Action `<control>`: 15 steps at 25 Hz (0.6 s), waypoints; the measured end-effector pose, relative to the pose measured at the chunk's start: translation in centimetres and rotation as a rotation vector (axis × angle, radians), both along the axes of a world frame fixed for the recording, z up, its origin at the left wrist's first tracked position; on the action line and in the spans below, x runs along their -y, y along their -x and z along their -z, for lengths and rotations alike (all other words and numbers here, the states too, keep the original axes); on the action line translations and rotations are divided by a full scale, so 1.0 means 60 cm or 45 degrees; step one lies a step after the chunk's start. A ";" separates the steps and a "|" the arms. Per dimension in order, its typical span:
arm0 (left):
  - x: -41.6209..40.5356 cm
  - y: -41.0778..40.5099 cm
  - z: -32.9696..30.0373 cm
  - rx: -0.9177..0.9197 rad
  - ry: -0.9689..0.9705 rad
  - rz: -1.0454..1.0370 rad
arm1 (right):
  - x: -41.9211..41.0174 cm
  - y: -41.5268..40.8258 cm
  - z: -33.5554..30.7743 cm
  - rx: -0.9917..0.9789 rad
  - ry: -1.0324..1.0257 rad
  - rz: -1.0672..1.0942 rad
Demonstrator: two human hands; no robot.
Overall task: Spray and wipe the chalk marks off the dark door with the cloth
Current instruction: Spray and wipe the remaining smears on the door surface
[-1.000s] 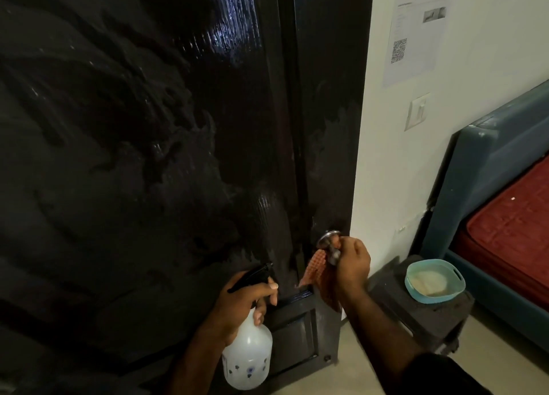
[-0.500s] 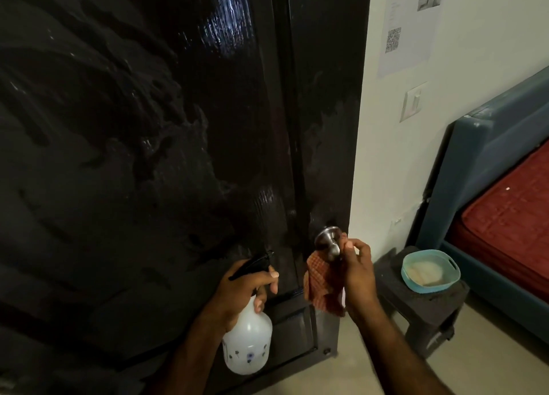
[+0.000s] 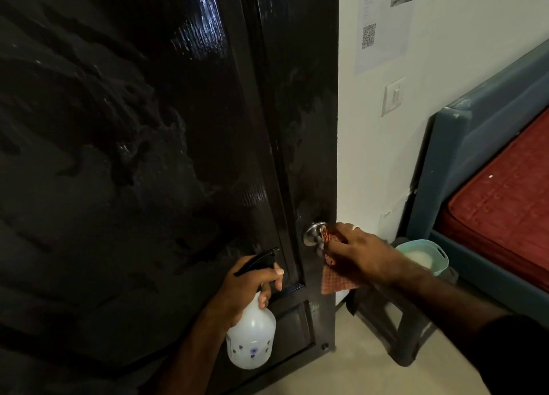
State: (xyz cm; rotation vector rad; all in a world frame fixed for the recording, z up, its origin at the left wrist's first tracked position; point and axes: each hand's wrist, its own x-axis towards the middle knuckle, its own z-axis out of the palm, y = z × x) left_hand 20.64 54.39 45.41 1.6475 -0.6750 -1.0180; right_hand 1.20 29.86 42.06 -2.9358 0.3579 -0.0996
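Wiping is the step in hand: the right hand (image 3: pixel 361 259) grips the orange checked cloth (image 3: pixel 332 280) around the metal doorknob (image 3: pixel 315 235), lower centre. The left hand (image 3: pixel 248 287) clasps the spray bottle (image 3: pixel 252 336), idle. Next probably calls for rubbing the hazy door (image 3: pixel 300 133) above.

Two bare forearms reach in from the bottom of the view. The left hand (image 3: pixel 246 287) and its forearm are uncovered as far as the lower edge, with no sleeve, watch or ring to be seen. The right hand (image 3: pixel 361 258) is bare too, and its forearm is uncovered up to a dark, plain sleeve (image 3: pixel 517 353) of soft fabric that begins near the elbow at the lower right corner. The sleeve's exact colour is hard to tell in the dim light.
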 end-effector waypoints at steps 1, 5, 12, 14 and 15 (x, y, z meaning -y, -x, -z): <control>-0.001 0.001 -0.002 0.002 -0.001 -0.001 | 0.007 -0.002 -0.013 0.009 0.057 -0.015; 0.004 0.000 -0.001 -0.026 0.018 -0.064 | -0.021 -0.032 -0.052 0.694 -0.376 0.192; 0.014 -0.009 -0.014 -0.048 0.120 -0.161 | -0.110 -0.148 -0.011 1.258 -0.155 0.411; 0.006 -0.014 -0.016 -0.058 0.144 -0.168 | -0.138 -0.149 0.070 0.794 0.001 0.241; 0.001 -0.016 -0.015 -0.063 0.153 -0.161 | -0.151 -0.147 0.099 0.556 -0.041 0.203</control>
